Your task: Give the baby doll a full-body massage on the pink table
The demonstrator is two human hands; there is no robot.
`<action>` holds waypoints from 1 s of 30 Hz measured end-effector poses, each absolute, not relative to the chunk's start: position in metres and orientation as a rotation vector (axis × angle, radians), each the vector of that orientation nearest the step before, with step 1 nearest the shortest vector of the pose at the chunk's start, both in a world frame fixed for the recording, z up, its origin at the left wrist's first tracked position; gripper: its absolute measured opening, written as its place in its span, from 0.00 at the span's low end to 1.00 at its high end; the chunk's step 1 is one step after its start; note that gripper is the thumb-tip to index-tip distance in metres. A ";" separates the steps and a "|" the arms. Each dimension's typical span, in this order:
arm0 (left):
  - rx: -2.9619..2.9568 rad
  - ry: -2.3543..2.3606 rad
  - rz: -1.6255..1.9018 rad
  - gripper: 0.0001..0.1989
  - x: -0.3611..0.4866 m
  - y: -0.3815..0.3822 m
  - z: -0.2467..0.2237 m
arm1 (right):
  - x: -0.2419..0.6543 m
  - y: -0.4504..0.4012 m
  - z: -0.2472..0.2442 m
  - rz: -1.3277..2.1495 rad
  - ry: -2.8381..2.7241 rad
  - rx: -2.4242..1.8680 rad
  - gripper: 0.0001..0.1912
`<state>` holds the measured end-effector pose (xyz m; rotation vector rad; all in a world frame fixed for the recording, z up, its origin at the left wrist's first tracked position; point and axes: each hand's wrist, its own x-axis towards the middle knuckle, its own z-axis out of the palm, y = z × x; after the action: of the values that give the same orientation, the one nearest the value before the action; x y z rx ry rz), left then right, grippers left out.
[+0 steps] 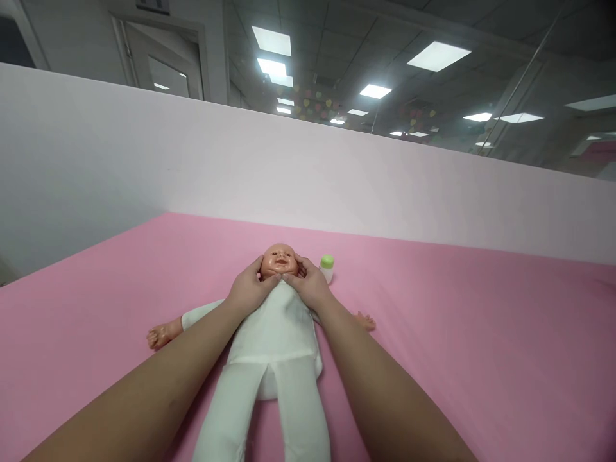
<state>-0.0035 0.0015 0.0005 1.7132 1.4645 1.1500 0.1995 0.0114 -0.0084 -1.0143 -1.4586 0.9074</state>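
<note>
A doll [275, 321] in white clothes [272, 346] lies on its back, lower middle, on the pink bench [457, 333]; the left hand [251, 287] and the right hand [312, 283] hold its head [280, 260], one on each side; a little bottle [326, 271] with a green lid [327, 261] is just beside the right hand.

- Rectangular white ceiling panels [438, 56] glare overhead against a dim grey ceiling [351, 35].
- A glossy plastic doll head [280, 260] catches small highlights.
- Soft shadows lie on the flat pink surface [457, 333].
- Wide-angle distortion stretches the edges.
</note>
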 end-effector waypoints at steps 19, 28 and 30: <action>1.562 1.338 1.287 0.35 -0.010 0.016 -0.013 | 0.206 0.017 -0.007 1.159 -1.361 -0.880 0.37; 1.478 1.356 1.285 0.32 -0.012 0.025 -0.020 | 0.209 0.029 -0.020 1.129 -1.323 -0.940 0.29; 1.453 1.354 1.305 0.30 -0.011 0.025 -0.019 | 0.208 0.027 -0.016 1.083 -1.339 -0.967 0.27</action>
<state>-0.0110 0.0246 -0.0195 1.4526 1.3539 1.3050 0.2079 0.0269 -0.0163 -0.9673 -1.3386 1.0830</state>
